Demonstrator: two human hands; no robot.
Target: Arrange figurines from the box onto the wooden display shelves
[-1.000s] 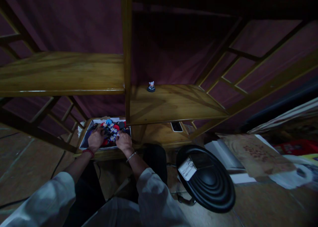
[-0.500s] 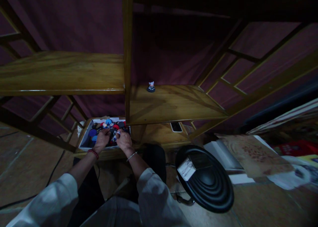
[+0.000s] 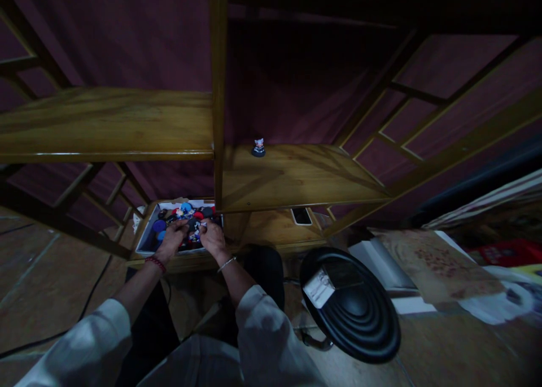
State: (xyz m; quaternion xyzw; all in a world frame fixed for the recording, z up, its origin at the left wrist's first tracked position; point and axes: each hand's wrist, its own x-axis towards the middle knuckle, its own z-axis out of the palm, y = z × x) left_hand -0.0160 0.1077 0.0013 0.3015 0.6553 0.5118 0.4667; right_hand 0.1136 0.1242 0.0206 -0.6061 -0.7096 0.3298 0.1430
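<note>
On the lowest shelf at the left sits a shallow white box (image 3: 146, 235) filled with small figurines (image 3: 185, 207) on red, blue and dark round bases. Over the middle of the box, my left hand (image 3: 174, 237) has its fingers closed at a dark round base; how much of it they grip is too dim to see. My right hand (image 3: 213, 239), at the box's right side, pinches a small whitish figurine between its fingertips. Another figurine (image 3: 258, 148), light-headed on a dark base, stands upright on the middle shelf, apart from both hands.
A wooden post (image 3: 218, 93) divides the shelf unit beside the box. A phone (image 3: 301, 216) lies on the low shelf. To the right is a black round stool (image 3: 359, 313) with a small box (image 3: 319, 288) on it. Cardboard (image 3: 436, 262) and plastic bags lie farther right.
Both hands stay over the box with only slight finger movement. The whole view has shifted a little; the figurine on the shelf stands as before.
</note>
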